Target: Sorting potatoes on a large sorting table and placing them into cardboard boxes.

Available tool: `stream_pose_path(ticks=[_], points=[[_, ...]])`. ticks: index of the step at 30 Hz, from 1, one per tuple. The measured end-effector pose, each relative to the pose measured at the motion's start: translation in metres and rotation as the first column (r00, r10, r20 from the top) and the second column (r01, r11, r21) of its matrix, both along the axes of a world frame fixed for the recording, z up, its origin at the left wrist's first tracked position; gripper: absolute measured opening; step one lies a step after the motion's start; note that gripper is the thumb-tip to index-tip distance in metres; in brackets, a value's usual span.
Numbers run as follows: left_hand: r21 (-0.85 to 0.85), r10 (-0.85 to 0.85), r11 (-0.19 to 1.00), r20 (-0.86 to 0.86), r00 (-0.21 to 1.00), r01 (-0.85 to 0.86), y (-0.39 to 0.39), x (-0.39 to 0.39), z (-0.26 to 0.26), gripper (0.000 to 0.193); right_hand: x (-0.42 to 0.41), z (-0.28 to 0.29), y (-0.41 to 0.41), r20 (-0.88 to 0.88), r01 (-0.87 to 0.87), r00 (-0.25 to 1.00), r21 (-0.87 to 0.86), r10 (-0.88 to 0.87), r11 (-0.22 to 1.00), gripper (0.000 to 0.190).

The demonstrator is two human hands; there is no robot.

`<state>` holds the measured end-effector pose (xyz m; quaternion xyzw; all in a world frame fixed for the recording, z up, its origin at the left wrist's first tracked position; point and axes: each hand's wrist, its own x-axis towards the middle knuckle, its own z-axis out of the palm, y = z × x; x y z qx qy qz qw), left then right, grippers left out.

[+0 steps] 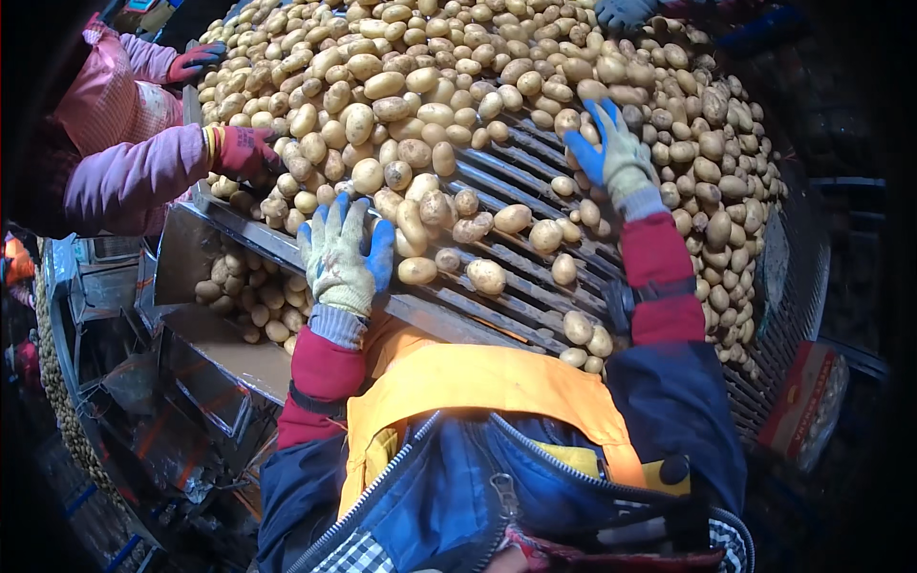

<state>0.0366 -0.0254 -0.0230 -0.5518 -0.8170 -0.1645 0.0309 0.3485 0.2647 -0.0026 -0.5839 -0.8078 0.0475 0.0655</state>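
Observation:
A large heap of potatoes covers a slatted metal grate in front of me. My left hand, in a cream knit glove with blue-coated fingers, lies spread at the near left edge, its fingertips against potatoes. My right hand, in the same kind of glove, reaches forward with spread fingers touching potatoes at the right of the bare slats. Neither hand is closed around a potato. Between them a few loose potatoes, one of them a larger potato, rest on the slats.
A co-worker's red-gloved hand touches the heap at the left; another red-gloved hand is behind it. A blue-grey gloved hand is at the far side. A metal chute holds potatoes below left. A red printed bag lies at right.

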Motion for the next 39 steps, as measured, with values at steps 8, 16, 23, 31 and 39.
stream_pose_path(ticks=[8,16,23,31,39], points=[[-0.003,-0.003,1.0,0.031,1.0,0.003,-0.002,-0.003,0.002,0.049,-0.012,0.011,-0.021,-0.014,-0.224,0.974,-0.112,0.224,0.968,0.057],[-0.028,0.012,1.0,0.057,0.998,-0.011,0.0,-0.005,0.003,0.048,-0.015,0.051,-0.094,0.038,-0.411,0.903,-0.219,0.429,0.885,0.067],[-0.01,0.015,1.0,0.061,0.998,-0.014,0.002,-0.003,0.003,0.049,-0.026,0.052,0.02,-0.299,-0.277,0.929,-0.169,0.219,0.946,0.076],[-0.015,0.003,1.0,0.066,0.998,-0.002,0.004,-0.004,0.001,0.048,-0.058,0.036,0.127,0.311,-0.075,0.938,-0.243,0.151,0.967,0.085],[0.008,-0.012,1.0,0.054,0.998,0.011,0.0,-0.005,0.0,0.05,-0.033,0.068,0.069,0.417,-0.161,0.864,-0.303,0.282,0.939,0.075]])
